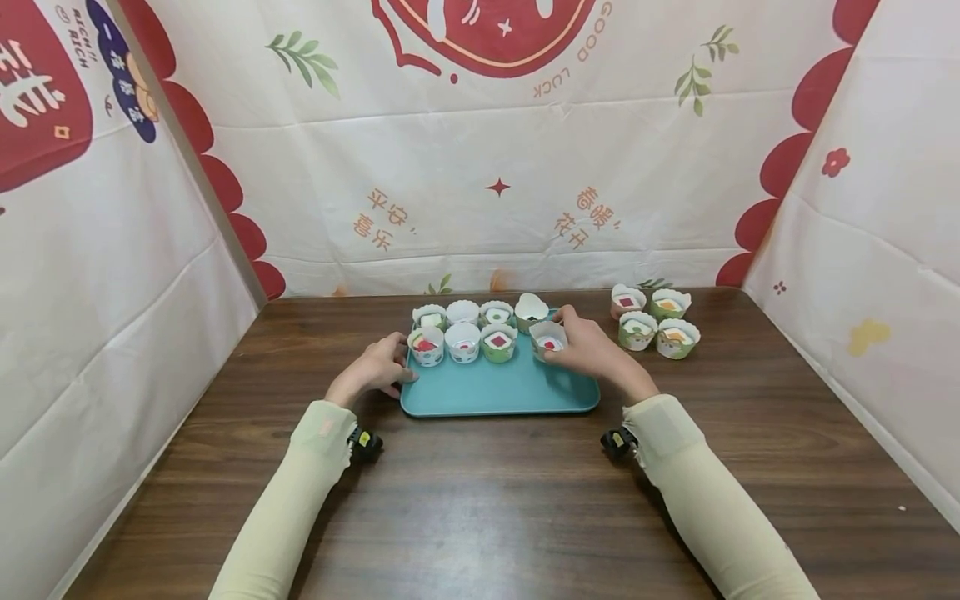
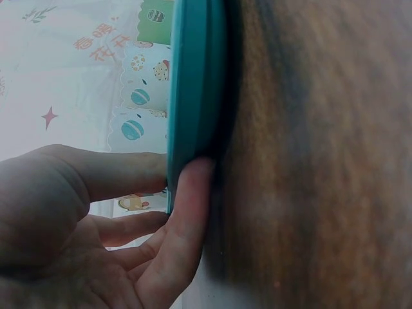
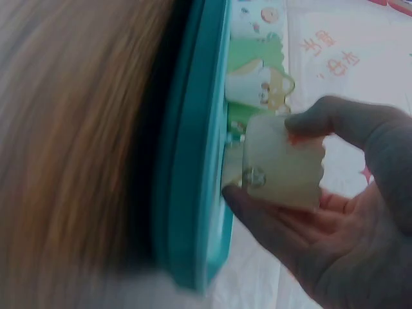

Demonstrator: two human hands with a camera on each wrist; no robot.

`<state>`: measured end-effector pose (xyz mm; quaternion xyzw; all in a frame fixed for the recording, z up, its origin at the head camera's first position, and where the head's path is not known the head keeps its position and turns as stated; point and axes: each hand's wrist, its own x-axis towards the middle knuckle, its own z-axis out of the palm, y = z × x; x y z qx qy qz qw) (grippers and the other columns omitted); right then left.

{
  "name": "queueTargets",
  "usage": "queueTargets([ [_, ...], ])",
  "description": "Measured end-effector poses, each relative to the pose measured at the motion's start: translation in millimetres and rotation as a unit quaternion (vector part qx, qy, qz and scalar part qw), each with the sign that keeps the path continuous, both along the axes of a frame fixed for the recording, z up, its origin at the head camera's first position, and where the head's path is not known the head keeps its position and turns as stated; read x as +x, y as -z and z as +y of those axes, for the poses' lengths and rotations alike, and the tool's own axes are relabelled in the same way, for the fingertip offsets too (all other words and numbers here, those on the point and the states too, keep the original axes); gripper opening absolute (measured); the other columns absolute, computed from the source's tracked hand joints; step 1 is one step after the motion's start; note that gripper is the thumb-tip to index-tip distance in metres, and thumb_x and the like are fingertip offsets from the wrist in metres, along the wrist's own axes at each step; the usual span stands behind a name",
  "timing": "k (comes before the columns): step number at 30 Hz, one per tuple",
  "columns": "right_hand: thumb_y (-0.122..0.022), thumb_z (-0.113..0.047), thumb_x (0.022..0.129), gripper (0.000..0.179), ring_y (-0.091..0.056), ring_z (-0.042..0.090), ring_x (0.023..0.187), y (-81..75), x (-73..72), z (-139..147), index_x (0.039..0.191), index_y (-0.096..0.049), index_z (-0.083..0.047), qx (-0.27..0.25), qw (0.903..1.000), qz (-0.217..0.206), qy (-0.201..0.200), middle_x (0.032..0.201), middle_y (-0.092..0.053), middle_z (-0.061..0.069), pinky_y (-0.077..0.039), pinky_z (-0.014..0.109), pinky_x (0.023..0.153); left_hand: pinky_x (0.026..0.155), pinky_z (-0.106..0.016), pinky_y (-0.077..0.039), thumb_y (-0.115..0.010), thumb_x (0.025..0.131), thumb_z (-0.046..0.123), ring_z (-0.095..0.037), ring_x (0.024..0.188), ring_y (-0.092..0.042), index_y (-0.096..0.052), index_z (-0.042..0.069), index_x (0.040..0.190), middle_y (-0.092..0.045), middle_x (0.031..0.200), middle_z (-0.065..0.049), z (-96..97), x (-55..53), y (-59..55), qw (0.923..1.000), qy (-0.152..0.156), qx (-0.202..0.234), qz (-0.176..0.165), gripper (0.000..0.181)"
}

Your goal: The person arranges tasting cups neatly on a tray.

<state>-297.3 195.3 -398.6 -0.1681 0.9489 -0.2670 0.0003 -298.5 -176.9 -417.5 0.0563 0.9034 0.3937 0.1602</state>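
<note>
A teal tray [image 1: 495, 392] lies on the wooden table, with several paper baking cups standing in two rows at its back left. My left hand [image 1: 378, 367] grips the tray's left rim; in the left wrist view its fingers [image 2: 187, 219] lie against the rim from both sides. Between thumb and fingers, my right hand [image 1: 592, 346] holds a pale baking cup [image 3: 277, 161] with a small red and white piece inside. That cup is over the tray's right part, just in front of a green-sided cup [image 1: 531, 321] in the back row. Whether it touches the tray, I cannot tell.
To the right of the tray, several more filled baking cups [image 1: 637, 331] stand close together on the dark wooden table [image 1: 480, 500]. Behind and at both sides hangs a printed white cloth [image 1: 480, 167].
</note>
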Motion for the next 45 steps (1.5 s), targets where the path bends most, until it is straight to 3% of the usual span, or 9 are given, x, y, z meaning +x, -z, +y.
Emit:
queueTargets([
  [5,-0.073,-0.029,0.087,0.060,-0.062,0.034,0.095,0.6,-3.8,-15.4,0.131,-0.044,0.000,-0.019,0.9991,0.000,0.037,0.112,-0.066,0.024,-0.052,0.045,0.082,0.070,-0.037,-0.066,-0.071,0.095,0.006,-0.032,0.104,-0.066,-0.034,0.001,0.153,-0.054,0.129,-0.027,0.5,-0.8,-1.2,1.0000,-0.002,0.001,-0.001,0.068],
  [10,-0.074,-0.028,0.088,0.058,-0.061,0.034,0.094,1.6,-5.6,-24.6,0.131,-0.045,-0.002,-0.018,0.9986,0.000,0.050,0.112,-0.065,0.022,-0.050,0.046,0.081,0.070,-0.037,-0.066,-0.071,0.095,0.005,-0.032,0.104,-0.065,-0.035,0.001,0.152,-0.054,0.129,-0.027,0.1,-1.1,-1.3,1.0000,-0.002,0.004,-0.003,0.068],
  [20,-0.075,-0.028,0.091,0.062,-0.060,0.037,0.109,6.5,-6.7,-28.8,0.139,-0.046,0.000,-0.006,0.9987,-0.017,0.048,0.128,-0.063,0.025,-0.051,0.053,0.091,0.068,-0.037,-0.066,-0.071,0.095,0.005,-0.033,0.101,-0.067,-0.035,0.000,0.152,-0.056,0.127,-0.028,-1.0,1.2,-1.9,1.0000,0.002,0.001,0.003,0.068],
  [34,-0.073,-0.027,0.094,0.075,-0.061,0.039,0.106,9.5,-7.5,-30.0,0.152,-0.033,-0.002,-0.026,0.9971,-0.026,0.067,0.130,-0.062,0.027,-0.052,0.049,0.083,0.069,-0.037,-0.066,-0.070,0.096,0.005,-0.034,0.104,-0.067,-0.034,0.001,0.153,-0.055,0.129,-0.028,-0.4,1.1,-2.1,1.0000,0.003,-0.001,0.002,0.068],
  [45,-0.073,-0.026,0.095,0.074,-0.060,0.043,0.119,9.6,-7.4,-28.4,0.153,-0.033,-0.002,-0.023,0.9977,-0.028,0.058,0.137,-0.059,0.028,-0.052,0.054,0.092,0.069,-0.037,-0.066,-0.071,0.096,0.004,-0.033,0.102,-0.067,-0.034,0.001,0.152,-0.056,0.129,-0.028,0.2,1.5,-2.5,1.0000,0.003,-0.001,0.002,0.068],
])
